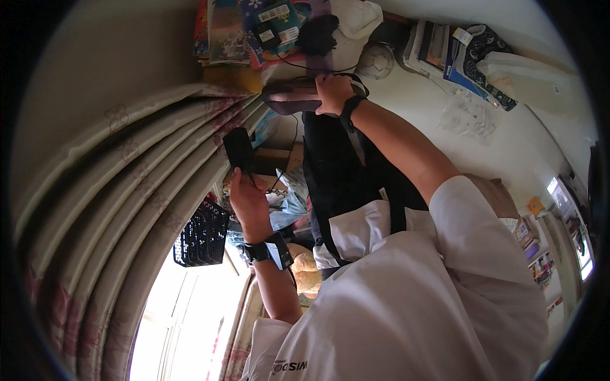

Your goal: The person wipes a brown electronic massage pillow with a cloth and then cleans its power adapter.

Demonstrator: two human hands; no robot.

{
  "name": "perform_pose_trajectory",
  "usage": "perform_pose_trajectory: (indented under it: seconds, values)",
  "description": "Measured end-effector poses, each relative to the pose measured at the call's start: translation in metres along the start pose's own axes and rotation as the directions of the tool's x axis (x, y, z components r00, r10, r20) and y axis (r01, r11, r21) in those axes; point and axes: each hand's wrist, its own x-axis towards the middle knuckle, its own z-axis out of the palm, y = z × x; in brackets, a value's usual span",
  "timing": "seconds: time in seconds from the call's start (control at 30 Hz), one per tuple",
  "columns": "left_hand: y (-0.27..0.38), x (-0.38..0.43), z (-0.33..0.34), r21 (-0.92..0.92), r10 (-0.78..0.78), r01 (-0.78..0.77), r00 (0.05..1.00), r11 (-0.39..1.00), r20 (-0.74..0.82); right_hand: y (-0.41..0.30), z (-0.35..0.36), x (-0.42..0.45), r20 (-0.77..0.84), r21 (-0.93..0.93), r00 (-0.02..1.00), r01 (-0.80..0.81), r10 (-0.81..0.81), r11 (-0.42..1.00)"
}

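My left hand (249,195) grips the lower end of a flat black handheld device (239,148), perhaps a phone, beside the curtain. A dark cable runs close to these fingers; whether it joins the device is unclear. Higher up, my right hand (333,94) is closed around the right part of a dark soft case (293,97) with a pinkish panel. Part of that case is hidden by the fingers. Both wrists wear black straps, and a small box-like unit (280,251) is fixed at the left one.
Long patterned curtains (119,190) hang at left, near a black plastic basket (202,233). Notebooks (228,33), a black adapter (267,35) and a ball (376,61) lie beyond the case. More books (433,47) stand at upper right. A plush toy (305,271) sits below my left forearm.
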Motion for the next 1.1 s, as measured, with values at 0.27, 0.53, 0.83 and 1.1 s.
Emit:
perform_pose_trajectory:
  seconds: [0.27,0.53,0.83,1.1]
  values:
    - [-0.021,0.005,-0.030,-0.074,-0.091,0.090,0.996,0.993,-0.020,0.001,0.010,0.025,0.154,0.157,0.982,0.084,-0.108,0.984]
    - [-0.022,0.004,-0.029,0.028,-0.011,0.010,1.000,1.000,0.030,0.001,0.022,0.014,-0.045,0.221,0.988,0.155,-0.149,0.963]
    - [-0.023,-0.010,-0.041,-0.094,0.123,-0.129,0.990,0.987,-0.072,-0.005,0.014,-0.008,0.000,0.177,0.982,0.187,-0.190,0.966]
    - [0.015,-0.035,-0.056,-0.215,0.231,-0.266,0.957,0.940,-0.177,0.019,-0.058,-0.078,0.027,0.377,0.995,0.075,-0.092,0.923]
